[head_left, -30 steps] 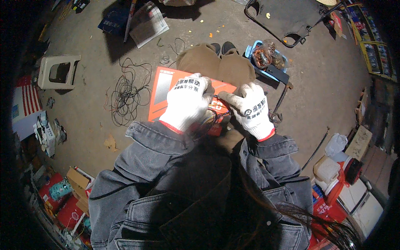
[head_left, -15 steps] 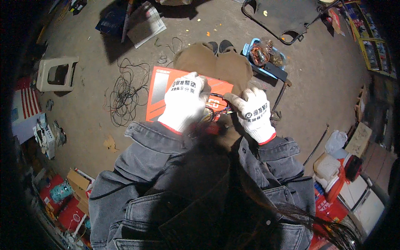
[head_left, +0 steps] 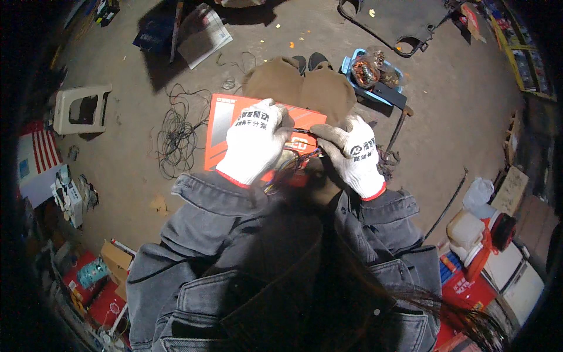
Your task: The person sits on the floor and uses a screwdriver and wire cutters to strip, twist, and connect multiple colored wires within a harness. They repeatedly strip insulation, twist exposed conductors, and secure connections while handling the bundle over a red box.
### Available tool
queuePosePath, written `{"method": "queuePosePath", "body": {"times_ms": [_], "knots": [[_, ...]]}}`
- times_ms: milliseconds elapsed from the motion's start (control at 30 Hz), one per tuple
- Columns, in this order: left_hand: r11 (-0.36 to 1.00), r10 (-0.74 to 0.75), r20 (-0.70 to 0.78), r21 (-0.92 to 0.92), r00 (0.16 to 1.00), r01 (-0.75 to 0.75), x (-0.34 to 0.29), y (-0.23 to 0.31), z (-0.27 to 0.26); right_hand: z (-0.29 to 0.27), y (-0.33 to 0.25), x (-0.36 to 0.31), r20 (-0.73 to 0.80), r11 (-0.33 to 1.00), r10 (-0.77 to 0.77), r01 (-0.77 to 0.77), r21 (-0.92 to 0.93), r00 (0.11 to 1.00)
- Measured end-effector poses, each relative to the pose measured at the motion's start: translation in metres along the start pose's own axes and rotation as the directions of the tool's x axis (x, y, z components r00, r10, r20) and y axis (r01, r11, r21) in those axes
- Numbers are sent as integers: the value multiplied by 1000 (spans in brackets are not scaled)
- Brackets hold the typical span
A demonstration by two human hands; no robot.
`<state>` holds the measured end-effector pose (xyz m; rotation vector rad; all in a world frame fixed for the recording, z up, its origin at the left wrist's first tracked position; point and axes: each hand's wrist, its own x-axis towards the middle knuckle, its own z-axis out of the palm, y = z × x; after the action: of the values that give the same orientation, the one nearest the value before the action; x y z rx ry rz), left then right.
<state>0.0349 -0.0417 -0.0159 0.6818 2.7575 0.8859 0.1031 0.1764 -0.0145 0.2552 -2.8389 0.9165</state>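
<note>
Both gloved hands sit close together over the orange box [head_left: 226, 126] on the lap, left hand [head_left: 253, 142] and right hand [head_left: 350, 154] with fingers closed, pinching a thin wire bundle [head_left: 293, 161] between them, probably to keep the strands taut and steady.

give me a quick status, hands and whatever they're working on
Left hand and right hand, both gloved, closed on a bundle of thin wires. Orange box beneath. Loose wire coil on floor, off to the left.
</note>
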Motion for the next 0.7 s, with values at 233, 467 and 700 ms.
{"method": "queuePosePath", "body": {"times_ms": [233, 467, 700], "knots": [[1000, 2, 5, 3, 1000, -2, 0, -5, 4, 0, -3, 11, 55, 993, -79, 83, -78, 995], [1000, -3, -24, 25, 1000, 4, -1, -5, 7, 5, -9, 6, 184, 931, -144, 196, -308, 972], [997, -32, -22, 67, 999, 33, 2, 0, 6, -1, -5, -7, 112, 909, -214, 240, -341, 970]]}}
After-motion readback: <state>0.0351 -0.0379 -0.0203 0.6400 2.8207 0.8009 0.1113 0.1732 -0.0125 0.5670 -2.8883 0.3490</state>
